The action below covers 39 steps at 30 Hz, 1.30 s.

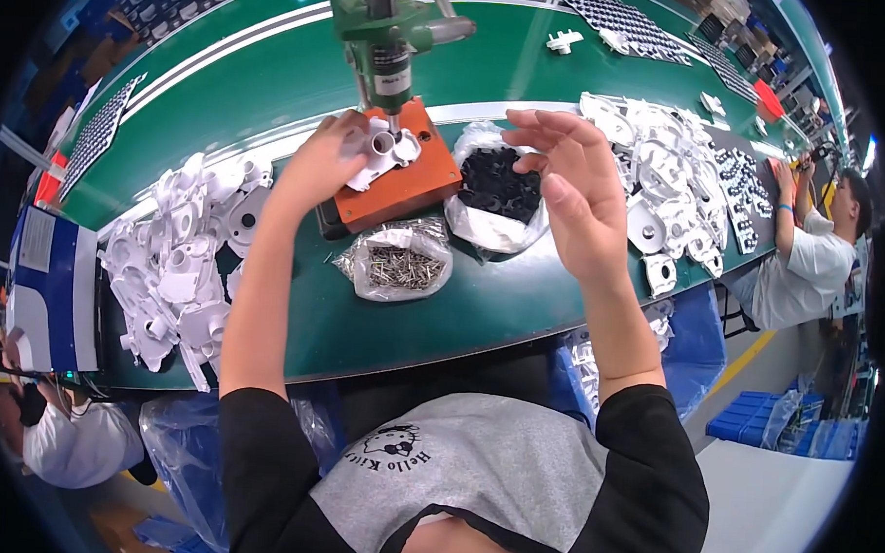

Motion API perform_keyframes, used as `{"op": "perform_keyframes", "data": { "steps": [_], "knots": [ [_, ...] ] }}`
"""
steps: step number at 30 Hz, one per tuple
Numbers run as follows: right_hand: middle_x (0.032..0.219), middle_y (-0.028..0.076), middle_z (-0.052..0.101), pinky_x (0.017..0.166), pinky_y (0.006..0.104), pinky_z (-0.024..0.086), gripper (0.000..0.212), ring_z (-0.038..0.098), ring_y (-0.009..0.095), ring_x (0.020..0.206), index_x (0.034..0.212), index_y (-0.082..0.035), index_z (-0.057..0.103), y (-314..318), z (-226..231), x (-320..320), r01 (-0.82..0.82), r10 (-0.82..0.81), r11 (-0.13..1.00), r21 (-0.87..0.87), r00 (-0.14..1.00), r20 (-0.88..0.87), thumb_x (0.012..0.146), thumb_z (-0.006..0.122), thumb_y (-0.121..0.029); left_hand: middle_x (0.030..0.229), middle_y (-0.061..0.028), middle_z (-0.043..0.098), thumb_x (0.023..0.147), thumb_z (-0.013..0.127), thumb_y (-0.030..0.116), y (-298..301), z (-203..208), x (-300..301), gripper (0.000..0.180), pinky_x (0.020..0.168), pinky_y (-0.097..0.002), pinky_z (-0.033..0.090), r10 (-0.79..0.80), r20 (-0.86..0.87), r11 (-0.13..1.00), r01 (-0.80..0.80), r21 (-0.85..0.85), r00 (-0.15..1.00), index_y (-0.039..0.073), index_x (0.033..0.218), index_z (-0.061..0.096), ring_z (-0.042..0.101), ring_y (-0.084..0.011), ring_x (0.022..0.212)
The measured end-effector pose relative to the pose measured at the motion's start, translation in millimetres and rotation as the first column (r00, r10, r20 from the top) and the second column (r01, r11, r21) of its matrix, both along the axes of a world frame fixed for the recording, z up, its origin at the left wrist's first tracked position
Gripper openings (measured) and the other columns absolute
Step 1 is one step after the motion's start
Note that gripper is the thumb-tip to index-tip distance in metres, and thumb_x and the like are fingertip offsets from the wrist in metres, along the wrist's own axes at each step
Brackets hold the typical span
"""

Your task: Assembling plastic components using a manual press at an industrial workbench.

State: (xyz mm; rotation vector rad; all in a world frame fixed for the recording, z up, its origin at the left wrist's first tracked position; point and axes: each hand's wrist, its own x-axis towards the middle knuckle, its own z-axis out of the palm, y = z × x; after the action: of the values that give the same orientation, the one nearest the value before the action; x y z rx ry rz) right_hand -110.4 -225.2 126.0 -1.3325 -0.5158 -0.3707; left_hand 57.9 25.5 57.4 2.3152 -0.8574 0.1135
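Observation:
My left hand (322, 165) is closed on the edge of a white plastic part (377, 165), which lies on an orange fixture block (398, 199). The tool tip of a green bench press (383, 72) comes down onto this part or just above it; I cannot tell which. Raised over the bench, my right hand (577, 198) has its fingers apart and nothing in it. Nearest to it is an open bag of black plastic parts (499, 186). In front of the block sits a clear bag of metal pins (402, 267), several of them spilling at its left side.
White plastic parts lie heaped on the green bench (421, 329) at left (180, 258) and right (675, 168). A blue and white box (54, 292) stands far left. A co-worker (814, 246) sits at the right; another person (76, 439) is at the lower left.

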Motion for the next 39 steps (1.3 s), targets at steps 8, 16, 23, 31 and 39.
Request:
{"op": "perform_keyframes", "data": {
  "steps": [8, 16, 23, 31, 39],
  "knots": [
    [0.127, 0.013, 0.048, 0.088, 0.0310, 0.039, 0.047, 0.047, 0.018, 0.109, 0.127, -0.002, 0.041, -3, -9, -20, 0.042, -0.044, 0.998, 0.041, 0.997, 0.062, 0.086, 0.063, -0.010, 0.081, -0.0101, 0.061, 0.087, 0.059, 0.022, 51, -20, 61, 0.028, 0.058, -0.0226, 0.044, 0.345, -0.365, 0.833, -0.461, -0.306, 0.865, 0.002, 0.105, 0.055, 0.057, -0.0105, 0.068],
    [0.128, 0.013, 0.047, 0.088, 0.0312, 0.039, 0.047, 0.048, 0.018, 0.111, 0.127, -0.003, 0.040, -7, -15, -32, 0.035, -0.036, 0.999, 0.016, 0.996, 0.077, 0.087, 0.063, -0.009, 0.127, -0.0234, 0.052, 0.088, 0.062, 0.022, 33, -60, 109, 0.056, 0.093, -0.0348, 0.043, 0.302, -0.115, 0.853, -0.322, -0.412, 0.946, 0.002, 0.134, 0.036, 0.058, -0.0264, 0.109],
    [0.107, 0.013, 0.052, 0.086, 0.0330, 0.041, 0.019, 0.049, 0.018, 0.090, 0.066, 0.000, 0.052, -18, -37, -36, 0.257, -0.256, 0.966, -0.003, 0.961, 0.106, 0.063, 0.041, 0.014, 0.122, -0.0203, 0.054, 0.080, 0.066, 0.025, 61, -42, 9, 0.063, 0.101, -0.0427, 0.036, 0.307, 0.126, 0.885, -0.331, 0.326, 0.943, 0.006, 0.133, 0.038, 0.047, -0.0379, 0.120],
    [0.102, 0.014, 0.059, 0.087, 0.0328, 0.039, 0.010, 0.052, 0.023, 0.094, 0.067, -0.001, 0.057, -78, -98, -21, 0.512, -0.523, 0.785, -0.350, 0.850, 0.070, 0.072, 0.048, 0.000, 0.144, -0.0239, 0.028, 0.078, 0.067, 0.025, 108, -67, -55, 0.061, 0.107, -0.0522, 0.025, 0.356, 0.340, 0.730, -0.486, 0.481, 0.870, 0.009, 0.131, 0.042, 0.027, -0.0435, 0.133],
    [0.102, 0.021, 0.063, 0.082, 0.0468, 0.048, 0.029, 0.060, 0.037, 0.095, 0.095, -0.002, 0.062, -183, -128, 31, 0.314, -0.785, -0.397, -0.863, 0.372, 0.496, 0.079, 0.061, -0.026, 0.117, -0.0213, 0.052, 0.077, 0.062, 0.014, 137, -83, -34, 0.050, 0.088, -0.0474, 0.043, 0.459, 0.387, 0.795, -0.564, 0.221, 0.799, 0.005, 0.125, 0.048, 0.052, -0.0387, 0.104]
  ]
}}
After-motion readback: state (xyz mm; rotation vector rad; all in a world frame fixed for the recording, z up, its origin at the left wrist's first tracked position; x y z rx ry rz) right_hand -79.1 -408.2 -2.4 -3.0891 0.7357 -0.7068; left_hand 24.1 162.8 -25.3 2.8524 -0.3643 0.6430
